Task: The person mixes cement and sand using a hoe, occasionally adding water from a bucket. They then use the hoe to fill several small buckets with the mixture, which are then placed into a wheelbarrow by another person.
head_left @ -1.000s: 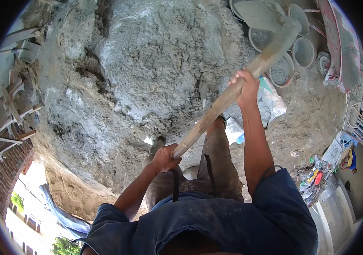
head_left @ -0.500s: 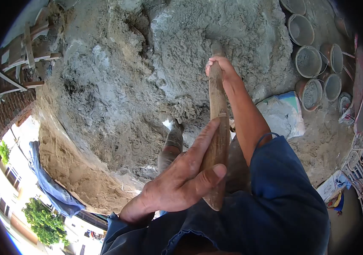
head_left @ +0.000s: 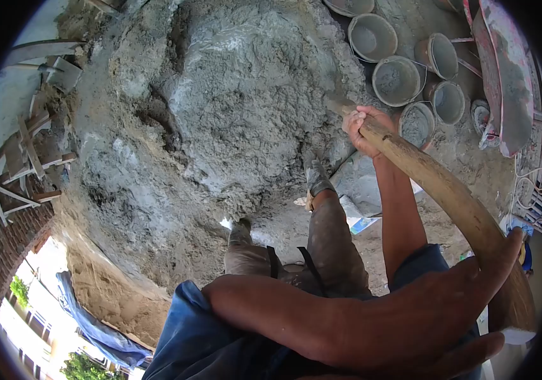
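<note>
A thick, curved wooden handle [head_left: 439, 170] runs from the wet grey mortar [head_left: 239, 114] down to the lower right. Near its upper end, my right hand [head_left: 369, 130] has its fingers wrapped round the wood. My left arm crosses in front of my body, and my left hand [head_left: 458, 307] holds the handle near its butt end, index finger stretched along it and thumb apart; its other fingers are hidden. The tool's head at the top is mostly hidden. My boots [head_left: 315, 177] stand at the near side of the mortar.
Several buckets [head_left: 373, 38] stand at the upper right, some holding grey material, beside a wheelbarrow-like tray [head_left: 505, 76]. An opened sack [head_left: 360, 187] lies right of my legs. Wooden frames [head_left: 27, 152] and brickwork [head_left: 11, 237] are at left, with a blue tarp [head_left: 96, 326] below.
The handle has swung from nearly upright in view to slanting down right. Both hands moved right with it, my left hand farthest. The view has shifted, showing more of my legs.
</note>
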`<act>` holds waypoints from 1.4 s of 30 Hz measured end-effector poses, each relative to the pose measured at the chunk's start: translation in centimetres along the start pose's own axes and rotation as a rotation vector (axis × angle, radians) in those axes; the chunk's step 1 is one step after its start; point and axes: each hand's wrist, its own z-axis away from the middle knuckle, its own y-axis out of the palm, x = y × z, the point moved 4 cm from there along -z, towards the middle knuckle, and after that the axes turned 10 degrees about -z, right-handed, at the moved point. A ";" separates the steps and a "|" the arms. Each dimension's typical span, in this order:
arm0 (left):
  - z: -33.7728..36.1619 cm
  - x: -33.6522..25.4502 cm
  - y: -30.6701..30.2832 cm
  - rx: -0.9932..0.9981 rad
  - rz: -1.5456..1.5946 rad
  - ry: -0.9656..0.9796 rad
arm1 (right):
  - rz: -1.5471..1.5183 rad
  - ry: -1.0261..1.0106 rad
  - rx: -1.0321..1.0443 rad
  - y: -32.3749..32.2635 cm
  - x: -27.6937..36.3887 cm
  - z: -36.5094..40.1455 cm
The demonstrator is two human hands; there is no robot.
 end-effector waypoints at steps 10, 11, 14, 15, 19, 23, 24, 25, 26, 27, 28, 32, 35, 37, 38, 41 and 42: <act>3.4 9.2 -3.5 0.365 -0.088 -0.491 | 0.541 -0.765 -0.031 4.7 13.8 11.1; 4.6 10.9 -6.2 0.331 -0.191 -0.733 | 0.549 -0.761 -0.044 3.5 14.9 9.9; 13.0 25.4 -11.6 0.278 -0.717 -1.166 | 0.714 -1.129 -0.271 -1.3 17.3 5.2; 15.5 31.0 -13.1 0.206 -0.802 -1.161 | 0.732 -1.081 -0.290 -2.9 18.0 3.5; 20.4 43.3 -16.2 0.088 -0.948 -1.091 | 0.655 -1.142 -0.404 -6.6 21.1 0.0; 24.8 44.6 -14.0 -0.087 -0.985 -1.042 | 0.669 -1.249 -0.395 -6.5 14.3 1.5; 26.9 44.3 -12.6 -0.148 -1.006 -0.968 | 0.741 -1.259 -0.315 -6.2 11.6 1.9; 28.6 43.2 -11.2 -0.207 -1.027 -0.895 | 0.810 -1.265 -0.236 -5.9 9.1 1.7; 30.3 41.6 -9.9 -0.256 -1.022 -0.911 | 0.813 -1.269 -0.225 -5.6 6.7 1.1; 31.8 40.1 -9.0 -0.298 -1.019 -0.925 | 0.859 -1.193 -0.183 -5.1 4.0 0.0; 32.7 38.1 -8.7 -0.294 -1.028 -0.914 | 0.903 -1.118 -0.140 -4.7 1.7 -1.2; 35.7 31.5 -10.5 -0.347 -0.754 -1.049 | 1.027 -0.928 -0.159 -3.1 -2.4 -12.9; 35.9 24.4 -12.7 -0.452 -0.510 -1.158 | 1.160 -0.770 -0.251 -5.1 -3.3 -25.3; 36.3 19.1 -13.0 -0.528 -0.435 -1.171 | 1.240 -0.515 -0.353 -10.4 -6.1 -30.1; 37.1 16.5 -11.8 -0.563 -0.362 -1.176 | 1.281 -0.346 -0.396 -13.8 -7.5 -31.6; 38.2 10.6 -9.2 -0.614 -0.385 -1.083 | 1.172 -0.219 -0.433 -19.2 -12.4 -29.9; 37.8 9.0 -9.0 -0.606 -0.479 -0.988 | 1.101 -0.224 -0.408 -19.6 -12.9 -28.9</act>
